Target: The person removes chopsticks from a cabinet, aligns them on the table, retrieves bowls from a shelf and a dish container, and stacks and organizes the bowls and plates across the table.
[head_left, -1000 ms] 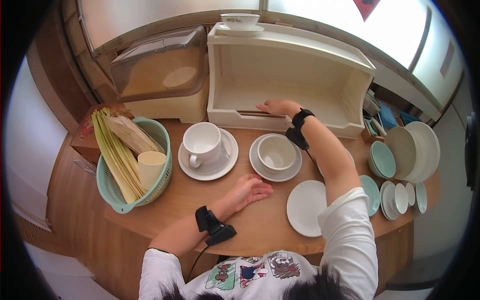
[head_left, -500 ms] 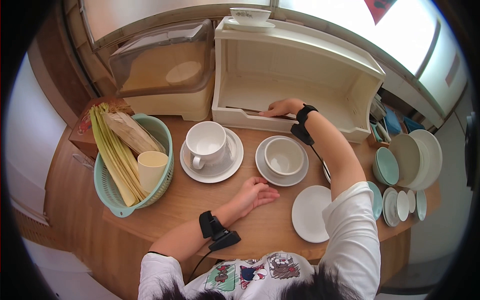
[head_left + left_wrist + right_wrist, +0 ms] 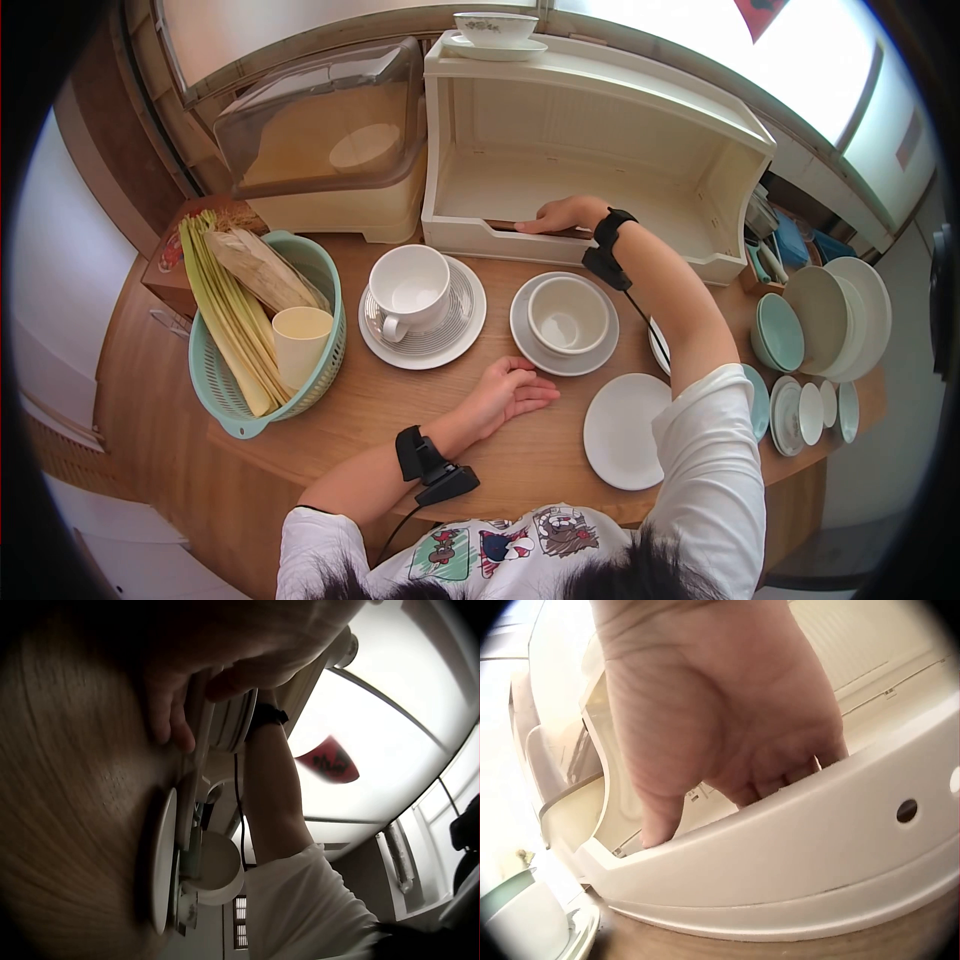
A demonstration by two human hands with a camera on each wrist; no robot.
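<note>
From the head view, the right hand [image 3: 566, 214] reached over the front lip of the white bread box [image 3: 590, 130], fingers curled down behind the lip, while the left hand [image 3: 508, 390] lay loosely relaxed on the wooden surface [image 3: 380, 400], just below a cup on a saucer [image 3: 566, 318]. In the left wrist view that hand [image 3: 225, 667] held nothing, fingertips touching the surface [image 3: 67, 825]. In the right wrist view the right hand [image 3: 712, 712] hooked its fingers [image 3: 660, 821] inside the box's lip [image 3: 795, 855].

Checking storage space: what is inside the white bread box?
Inside the white bread box only the right hand shows, reaching over its front lip. Its fingertips and whatever they touch are hidden behind that lip.

Around the matt white painted-wood bread box [image 3: 590, 130], the worktop [image 3: 400, 400] looks smooth grained wood and the cups [image 3: 410, 285] glossy glazed ceramic.
</note>
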